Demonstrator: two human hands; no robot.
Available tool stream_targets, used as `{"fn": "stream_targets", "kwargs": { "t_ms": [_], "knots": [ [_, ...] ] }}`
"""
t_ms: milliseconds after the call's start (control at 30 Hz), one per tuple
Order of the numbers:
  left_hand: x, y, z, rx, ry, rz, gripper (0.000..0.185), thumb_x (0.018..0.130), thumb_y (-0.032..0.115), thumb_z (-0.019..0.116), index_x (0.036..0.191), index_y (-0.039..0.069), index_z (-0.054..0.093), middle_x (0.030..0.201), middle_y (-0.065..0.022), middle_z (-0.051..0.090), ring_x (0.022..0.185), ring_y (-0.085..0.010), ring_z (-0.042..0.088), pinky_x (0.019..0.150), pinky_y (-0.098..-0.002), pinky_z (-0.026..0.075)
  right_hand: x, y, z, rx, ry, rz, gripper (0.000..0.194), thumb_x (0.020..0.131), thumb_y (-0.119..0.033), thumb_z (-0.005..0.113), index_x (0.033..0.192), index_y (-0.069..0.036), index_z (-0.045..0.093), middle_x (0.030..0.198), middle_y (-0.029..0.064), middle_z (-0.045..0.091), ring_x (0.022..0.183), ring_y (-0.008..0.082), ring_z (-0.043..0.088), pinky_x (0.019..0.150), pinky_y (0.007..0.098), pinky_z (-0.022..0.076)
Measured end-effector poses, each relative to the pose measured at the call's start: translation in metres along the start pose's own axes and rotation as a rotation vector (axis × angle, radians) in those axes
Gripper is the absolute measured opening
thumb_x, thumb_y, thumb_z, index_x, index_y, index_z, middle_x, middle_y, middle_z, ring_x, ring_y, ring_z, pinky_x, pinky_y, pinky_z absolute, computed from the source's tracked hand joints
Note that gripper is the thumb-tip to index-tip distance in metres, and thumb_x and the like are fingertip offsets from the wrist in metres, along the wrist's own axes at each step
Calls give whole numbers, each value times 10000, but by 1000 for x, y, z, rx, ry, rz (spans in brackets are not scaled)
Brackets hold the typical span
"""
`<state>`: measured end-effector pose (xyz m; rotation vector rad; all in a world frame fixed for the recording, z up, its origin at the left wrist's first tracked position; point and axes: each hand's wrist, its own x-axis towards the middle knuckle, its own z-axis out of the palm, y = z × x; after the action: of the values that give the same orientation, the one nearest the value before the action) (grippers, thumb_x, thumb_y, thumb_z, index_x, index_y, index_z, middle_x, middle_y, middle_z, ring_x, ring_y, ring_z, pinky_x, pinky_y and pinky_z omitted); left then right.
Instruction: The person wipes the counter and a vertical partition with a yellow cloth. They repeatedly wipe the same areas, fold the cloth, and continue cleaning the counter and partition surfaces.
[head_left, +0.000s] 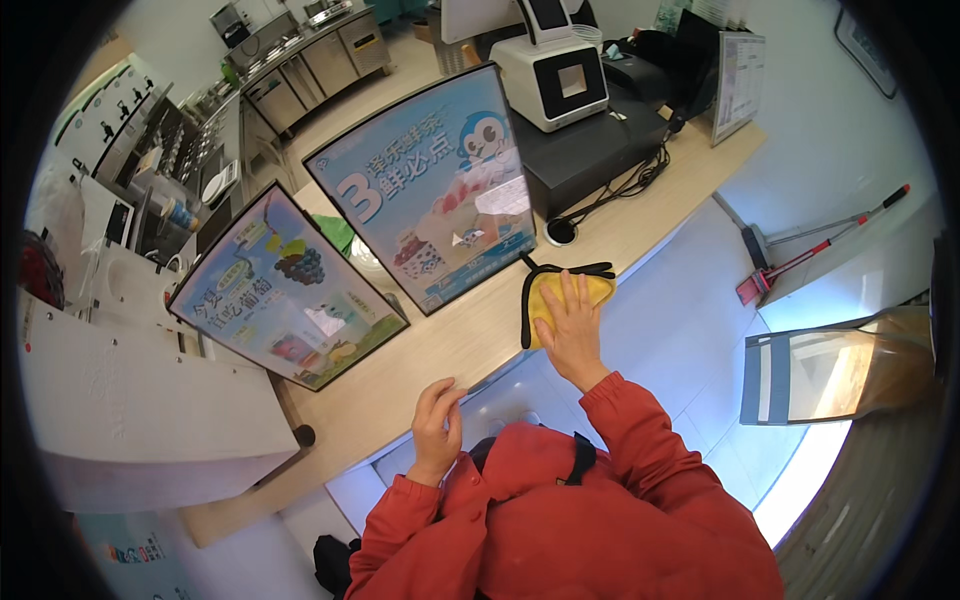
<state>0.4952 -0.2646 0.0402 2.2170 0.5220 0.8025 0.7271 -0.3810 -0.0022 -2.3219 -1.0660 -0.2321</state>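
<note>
Under the spread fingers of my right hand (574, 322) lies a yellow cloth with black edging (538, 296), pressed on the light wood counter (450, 341) near its front edge. The hand rests flat on the cloth rather than gripping it. My left hand (436, 431) is at the counter's front edge, fingers slightly bent and holding nothing; whether it touches the edge I cannot tell. Two framed drink posters stand on the counter: a larger blue one (427, 187) just behind the cloth, and one with grapes (289, 292) to the left.
A black box (600, 150) carries a white counter-top machine (551, 82). Cables (637, 180) run beside it to a round hole (560, 232). A menu stand (739, 86) is at the counter's far right. A broom and red dustpan (754, 286) lean by the wall.
</note>
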Motion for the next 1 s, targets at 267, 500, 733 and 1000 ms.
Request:
{"fn": "stream_targets", "kwargs": {
  "t_ms": [267,500,733,1000],
  "knots": [
    [22,1,20,-197,-127,40,244,809,-113,577,984,26,674,1115,-156,610,966,-295,633,818,-344,519,34,69,-15,-148,38,194,526,936,-302,522,1423,-133,420,1555,164,252,1440,391,182,1066,579,285],
    [21,-4,23,-212,-174,48,252,793,-109,580,981,28,678,1095,-150,618,959,-287,640,826,-335,521,65,149,-21,-300,53,381,540,967,-328,459,1454,-111,376,1562,177,230,1436,417,175,1096,561,270],
    [37,7,22,-220,-84,-9,213,817,-109,588,962,18,677,1075,-153,625,954,-264,633,805,-320,511,105,230,-34,-450,9,411,574,989,-380,388,1469,-70,341,1523,262,262,1408,468,202,1166,476,177],
    [50,27,51,-150,46,-143,219,821,-90,572,982,14,677,1108,-165,614,1000,-294,626,850,-347,509,166,358,-72,-665,-246,445,594,1000,-419,311,1502,-101,285,1559,209,221,1434,436,161,1166,504,157]
  ]
}}
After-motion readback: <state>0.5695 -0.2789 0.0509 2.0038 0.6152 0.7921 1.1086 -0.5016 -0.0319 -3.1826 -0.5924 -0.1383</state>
